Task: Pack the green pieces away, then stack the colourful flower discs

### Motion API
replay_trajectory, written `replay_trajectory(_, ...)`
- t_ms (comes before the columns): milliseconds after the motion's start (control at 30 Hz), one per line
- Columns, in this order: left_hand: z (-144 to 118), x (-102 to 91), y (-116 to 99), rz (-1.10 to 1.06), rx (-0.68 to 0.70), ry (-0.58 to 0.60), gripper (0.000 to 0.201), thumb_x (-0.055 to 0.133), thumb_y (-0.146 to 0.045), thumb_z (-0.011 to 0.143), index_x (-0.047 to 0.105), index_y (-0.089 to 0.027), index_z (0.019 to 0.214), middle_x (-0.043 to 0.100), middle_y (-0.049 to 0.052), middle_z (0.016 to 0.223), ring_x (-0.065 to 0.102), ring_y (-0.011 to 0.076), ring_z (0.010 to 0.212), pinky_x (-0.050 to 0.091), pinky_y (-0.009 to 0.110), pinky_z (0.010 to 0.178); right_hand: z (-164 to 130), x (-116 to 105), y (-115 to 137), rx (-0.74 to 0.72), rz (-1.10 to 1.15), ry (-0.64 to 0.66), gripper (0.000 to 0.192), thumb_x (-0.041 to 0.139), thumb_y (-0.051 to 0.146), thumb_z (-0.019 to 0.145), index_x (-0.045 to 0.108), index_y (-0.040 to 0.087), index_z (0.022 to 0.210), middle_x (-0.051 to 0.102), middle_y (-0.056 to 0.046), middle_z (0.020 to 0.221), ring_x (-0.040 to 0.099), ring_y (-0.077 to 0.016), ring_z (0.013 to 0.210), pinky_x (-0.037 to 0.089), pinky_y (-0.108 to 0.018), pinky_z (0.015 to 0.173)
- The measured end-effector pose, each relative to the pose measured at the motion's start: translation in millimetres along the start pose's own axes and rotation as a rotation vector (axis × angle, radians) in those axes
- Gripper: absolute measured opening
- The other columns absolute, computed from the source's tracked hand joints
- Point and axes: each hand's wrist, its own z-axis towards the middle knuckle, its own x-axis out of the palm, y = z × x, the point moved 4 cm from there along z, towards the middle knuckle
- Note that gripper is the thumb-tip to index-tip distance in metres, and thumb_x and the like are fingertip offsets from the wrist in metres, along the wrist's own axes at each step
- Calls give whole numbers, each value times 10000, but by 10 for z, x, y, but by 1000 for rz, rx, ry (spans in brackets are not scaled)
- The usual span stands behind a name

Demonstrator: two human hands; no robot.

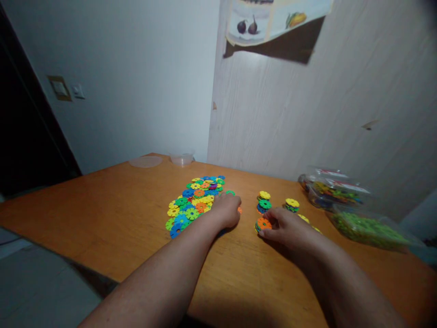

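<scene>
Here right hand (285, 228) touches orange disc (263, 223)

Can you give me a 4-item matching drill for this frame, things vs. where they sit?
Things:
1. left hand
2. right hand
3. bag of green pieces
4. clear lid

Places:
A. far left part of the table
B. right edge of the loose multicoloured disc pile
C. on the orange-topped disc stack
D. table's right side

Pairs: 1-B, 2-C, 3-D, 4-A
</scene>
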Motion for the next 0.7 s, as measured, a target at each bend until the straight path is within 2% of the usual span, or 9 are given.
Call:
replay_trajectory(100, -1, -16, -2, -7, -28, 23, 337, 538, -259, 792, 710, -231, 1081, 683, 135, 1125, 602, 328, 1091, 479, 454, 909, -2, -9, 15, 14, -9, -6, 263, 713, 442, 754, 653, 209, 860, 656, -22, 787, 571, -173, 698, 340, -269, 565)
replay_trajectory(267, -12, -61, -14, -47, -65, 94, 268, 586, -297, 760, 735, -207, 964, 690, 155, 1111, 593, 368, 1116, 466, 485, 921, 12, -20, -23, 33, 98, -106, 417, 707, 540, 761, 650, 206, 1004, 680, -30, 823, 588, -182, 712, 374, -278, 587)
replay_trajectory(500, -58, -145, -38, -116, -121, 179, 222, 658, -271, 699, 722, -187, 894, 692, 170, 1084, 583, 376, 1137, 445, 477, 945, 69, -26, -59, -24, 133, -264, 327, 628, 501, 844, 672, 219, 1004, 653, -19, 768, 582, -168, 653, 369, -283, 554)
replay_trajectory(600, -75, -148, -16, -186, -119, 141, 259, 667, -236, 683, 688, -197, 938, 689, 145, 1079, 605, 340, 1079, 463, 433, 903, 41, -76, 1, -40, 125, -325, 313, 620, 494, 855, 677, 224, 1004, 659, -22, 790, 590, -174, 673, 396, -289, 574)
replay_trajectory(700, -72, -129, 19, -342, -97, 55, 189, 618, -169, 713, 641, -210, 896, 698, 81, 962, 633, 248, 910, 472, 326, 769, -3, -125, 102, -73, 93, -363, 309, 617, 481, 860, 688, 221, 1011, 678, -41, 849, 610, -191, 736, 428, -304, 627)
